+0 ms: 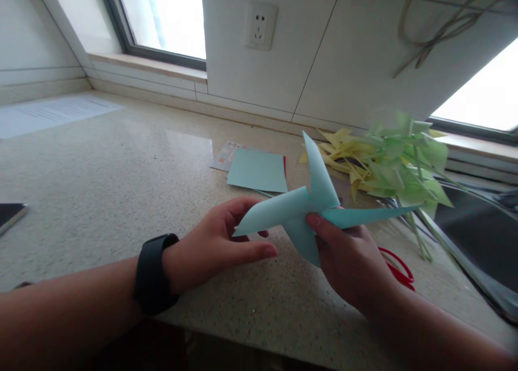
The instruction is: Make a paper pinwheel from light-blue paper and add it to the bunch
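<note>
A light blue paper pinwheel (279, 209) is held up above the counter, its curved blades spread out. My right hand (352, 252) pinches it near the centre, thumb on top. Close to the blade on the left, my left hand (226, 239) has its thumb and fingers apart, with the fingertips partly behind the paper. Whether those fingers touch the blade is hard to see. Behind the pinwheel lies a stack of square light blue paper (258, 169). Red-handled scissors (399, 268) lie partly hidden behind my right wrist.
Yellow pinwheels (340, 150) and green pinwheels (413, 160) on sticks are heaped at the right, beside a dark sink (481, 236). A printed sheet (52, 112) lies at the far left, and a dark flat device (11, 215) at the left edge. The counter (121, 187) ends in front.
</note>
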Available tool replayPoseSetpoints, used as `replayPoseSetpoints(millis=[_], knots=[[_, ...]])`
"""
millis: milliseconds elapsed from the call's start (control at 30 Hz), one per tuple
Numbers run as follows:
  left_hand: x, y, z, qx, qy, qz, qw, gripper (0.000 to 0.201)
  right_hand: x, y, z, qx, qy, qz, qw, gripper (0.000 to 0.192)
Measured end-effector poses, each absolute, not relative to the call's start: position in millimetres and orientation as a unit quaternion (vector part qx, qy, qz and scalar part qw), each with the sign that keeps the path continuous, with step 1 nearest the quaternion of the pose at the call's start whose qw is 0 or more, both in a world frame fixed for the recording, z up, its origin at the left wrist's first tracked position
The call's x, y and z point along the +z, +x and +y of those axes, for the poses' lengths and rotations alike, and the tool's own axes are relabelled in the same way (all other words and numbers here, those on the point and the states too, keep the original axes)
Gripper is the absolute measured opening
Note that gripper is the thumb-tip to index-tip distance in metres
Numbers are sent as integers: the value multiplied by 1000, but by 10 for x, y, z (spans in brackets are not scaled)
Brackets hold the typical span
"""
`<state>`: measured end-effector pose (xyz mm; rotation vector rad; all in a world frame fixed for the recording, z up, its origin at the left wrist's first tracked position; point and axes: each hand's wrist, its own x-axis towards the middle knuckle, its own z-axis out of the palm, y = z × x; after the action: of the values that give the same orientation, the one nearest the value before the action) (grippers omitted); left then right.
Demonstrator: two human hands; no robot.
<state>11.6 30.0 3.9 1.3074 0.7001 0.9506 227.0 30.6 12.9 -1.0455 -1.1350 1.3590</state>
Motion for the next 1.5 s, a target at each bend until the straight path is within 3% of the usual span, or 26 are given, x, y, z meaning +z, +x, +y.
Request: replayPoseSetpoints(millis=[400,567,767,867,1067,1500], knots=[[-59,119,318,475,544,331,607,41,112,2424,321,456,-456,-602,471,19],[-89,88,299,481,651,391,439,36,139,2410,338,351,-415,-712,445,11],[-45,39,258,481,752,318,319,60,231,2466,279,143,-263,-859,416,11],[20,50,226,480,809,251,229,53,273,2521,231,51,-205,-904,372,12],[72,59,100,457,854,227,101,20,383,2526,185,-43,-135,-929,343,14],[104,-21,-11,400,889,224,13,19,465,2514,21,-71,-158,-934,312,23]])
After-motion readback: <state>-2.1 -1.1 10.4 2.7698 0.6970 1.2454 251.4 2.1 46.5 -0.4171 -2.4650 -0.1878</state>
